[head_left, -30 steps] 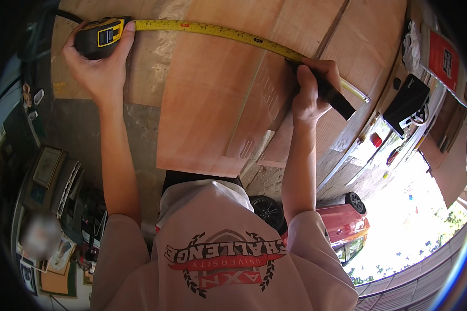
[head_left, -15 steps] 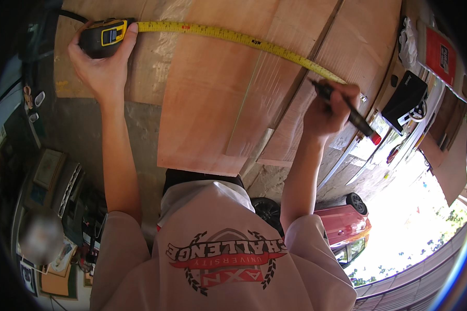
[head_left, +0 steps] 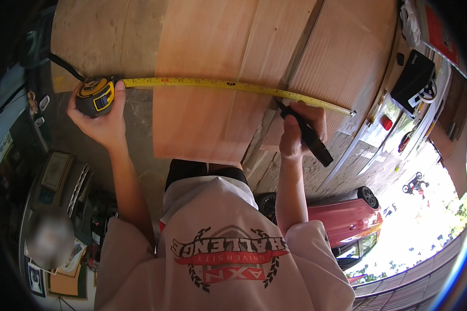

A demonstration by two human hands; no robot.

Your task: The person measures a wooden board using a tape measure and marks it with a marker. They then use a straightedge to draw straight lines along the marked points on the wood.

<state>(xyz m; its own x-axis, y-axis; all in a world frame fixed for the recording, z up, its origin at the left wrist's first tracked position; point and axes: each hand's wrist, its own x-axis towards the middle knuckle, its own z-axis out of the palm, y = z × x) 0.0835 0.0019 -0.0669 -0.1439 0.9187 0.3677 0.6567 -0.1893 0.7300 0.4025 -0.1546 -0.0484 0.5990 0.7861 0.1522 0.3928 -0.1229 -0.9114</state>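
Note:
In my left hand is a black-and-yellow tape measure, gripped by thumb and fingers. Its yellow blade stretches rightward across several light plywood boards, with the metal end hook at the right. My right hand is closed round a thick black marker, held at a slant just below the blade. The marker's tip is near a narrow gap between boards; whether it touches the wood is unclear.
At the right lie a black pouch, a red cap, metal rulers and a red-covered item. Framed pictures stand at the lower left. A red car is beyond the boards at lower right, beside a bright opening.
The tape measure and both hands have moved down the picture, toward my body. My right hand, still holding the marker, has also shifted slightly left since half a second ago.

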